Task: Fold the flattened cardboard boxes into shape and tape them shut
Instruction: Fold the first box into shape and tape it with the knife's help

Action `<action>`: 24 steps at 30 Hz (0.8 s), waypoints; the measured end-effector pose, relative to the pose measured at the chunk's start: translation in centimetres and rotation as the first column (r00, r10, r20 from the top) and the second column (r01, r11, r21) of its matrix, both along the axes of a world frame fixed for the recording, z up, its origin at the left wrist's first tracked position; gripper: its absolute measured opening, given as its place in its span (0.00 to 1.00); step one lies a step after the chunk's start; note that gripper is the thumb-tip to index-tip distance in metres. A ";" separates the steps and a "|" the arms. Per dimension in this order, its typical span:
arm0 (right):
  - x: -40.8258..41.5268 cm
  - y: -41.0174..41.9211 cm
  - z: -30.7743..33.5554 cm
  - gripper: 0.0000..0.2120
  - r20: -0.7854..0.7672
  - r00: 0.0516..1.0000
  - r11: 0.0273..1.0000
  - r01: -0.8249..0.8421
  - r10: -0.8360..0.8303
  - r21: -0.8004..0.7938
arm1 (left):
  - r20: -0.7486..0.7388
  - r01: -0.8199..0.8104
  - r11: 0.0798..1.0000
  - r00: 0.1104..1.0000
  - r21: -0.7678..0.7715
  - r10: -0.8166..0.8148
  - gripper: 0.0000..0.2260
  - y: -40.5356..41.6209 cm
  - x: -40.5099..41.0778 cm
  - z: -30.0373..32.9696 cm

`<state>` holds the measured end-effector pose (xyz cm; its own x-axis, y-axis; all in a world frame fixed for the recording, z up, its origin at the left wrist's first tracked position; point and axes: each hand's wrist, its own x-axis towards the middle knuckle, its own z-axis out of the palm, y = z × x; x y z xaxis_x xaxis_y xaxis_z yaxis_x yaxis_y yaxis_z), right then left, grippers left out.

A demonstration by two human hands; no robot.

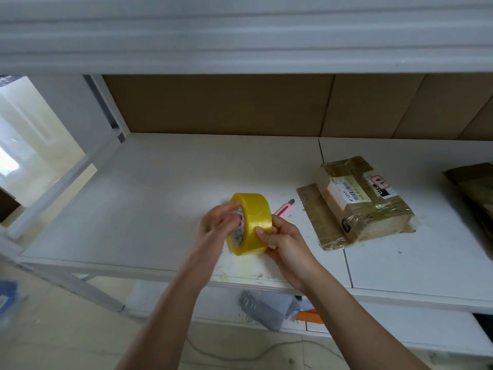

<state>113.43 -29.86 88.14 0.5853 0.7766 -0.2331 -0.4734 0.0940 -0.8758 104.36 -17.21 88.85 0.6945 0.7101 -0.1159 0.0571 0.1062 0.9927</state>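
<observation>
Fingers, left hand (221, 222): curled over the near rim of the tape roll (252, 224), tips reaching into the printed core; blurred, so the exact contact cannot be read. Fingers, right hand (284, 243): wrapped round the far side of the roll from below, thumb lying flat on the yellow outer band. Both hands have hold of the roll; neither is spread open.

Tape roll: yellow, wide, held on edge just above the white table (149, 198), core turned toward the left fingers. Judged purpose of the hold: the right hand steadies the roll while the thumb and left fingertips search the band for the loose end, ahead of any taping.

Cardboard box (362, 201): right of the right fingers, well apart from them, lying on the table; crumpled, wrapped in clear tape, carrying a barcode label, with one flap spread flat toward the hands. No hand touches it.

Pink cutter (284, 207): just beyond the right fingers, half hidden behind the roll, lying on the table.

Second brown parcel (477, 190): farther right, cut off by the picture edge.

Cardboard sheets (266, 105): upright along the back, beyond both hands.

Obstructions: nothing lies between the fingers and the box; the cutter sits nearest the path.
</observation>
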 end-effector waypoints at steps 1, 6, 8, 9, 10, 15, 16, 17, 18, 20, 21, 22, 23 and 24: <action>0.0 0.0 0.0 0.14 0.017 1.000 1.000 -0.001 0.001 0.002 | 0.006 0.035 0.999 0.999 0.003 -0.035 0.14 -0.7 -0.1 -0.1; -0.5 0.1 -0.2 0.17 0.104 0.994 0.999 -0.032 0.031 0.010 | 0.123 0.095 0.994 0.987 0.053 -0.100 0.24 -1.9 -0.5 -1.2; -0.8 0.1 -0.3 0.16 0.188 0.981 0.999 -0.041 0.042 -0.009 | 0.166 0.040 0.999 0.985 0.003 -0.040 0.22 -2.1 -0.8 -1.6; -1.0 0.2 -0.3 0.16 0.228 0.972 0.999 -0.043 0.047 -0.022 | 0.186 0.008 0.999 0.982 -0.038 -0.001 0.21 -2.2 -0.8 -1.7; -1.1 0.2 -0.3 0.17 0.267 0.962 0.998 -0.043 0.051 -0.036 | 0.206 -0.020 0.997 0.978 -0.077 0.036 0.20 -2.4 -0.8 -1.9; -1.7 0.5 -0.2 0.17 0.437 0.897 0.994 -0.023 0.068 -0.108 | 0.246 -0.133 0.971 0.952 -0.198 0.180 0.18 -2.9 -0.6 -2.5; -1.7 0.6 -0.2 0.17 0.472 0.879 0.992 -0.011 0.069 -0.126 | 0.246 -0.152 0.965 0.948 -0.212 0.203 0.18 -3.0 -0.5 -2.6; -1.7 0.6 -0.2 0.16 0.502 0.862 0.990 0.000 0.071 -0.140 | 0.247 -0.168 0.959 0.943 -0.226 0.224 0.16 -3.0 -0.4 -2.7; -1.8 0.7 -0.2 0.16 0.521 0.850 0.989 0.008 0.072 -0.150 | 0.248 -0.176 0.954 0.940 -0.241 0.235 0.15 -3.1 -0.3 -2.7; -1.8 0.7 -0.2 0.17 0.542 0.837 0.987 0.012 0.077 -0.158 | 0.257 -0.167 0.945 0.936 -0.282 0.242 0.12 -3.1 -0.2 -2.7; -1.8 0.7 -0.2 0.17 0.548 0.833 0.987 0.010 0.081 -0.161 | 0.266 -0.165 0.939 0.931 -0.302 0.250 0.12 -3.2 -0.3 -2.6; -1.8 0.7 -0.2 0.17 0.552 0.829 0.987 0.007 0.085 -0.163 | 0.272 -0.171 0.932 0.926 -0.319 0.263 0.15 -3.2 -0.2 -2.6; -1.9 0.7 -0.2 0.17 0.556 0.827 0.987 0.006 0.086 -0.162 | 0.273 -0.182 0.927 0.921 -0.328 0.278 0.18 -3.2 -0.3 -2.7; -1.9 0.7 -0.2 0.17 0.555 0.827 0.987 0.006 0.084 -0.159 | 0.275 -0.190 0.924 0.917 -0.333 0.288 0.19 -3.2 -0.3 -2.7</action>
<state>111.52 -29.14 87.96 0.6202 0.7843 0.0112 0.1007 -0.0654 -0.9928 104.06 -20.37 86.12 0.5426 0.8265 -0.1500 -0.3149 0.3657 0.8758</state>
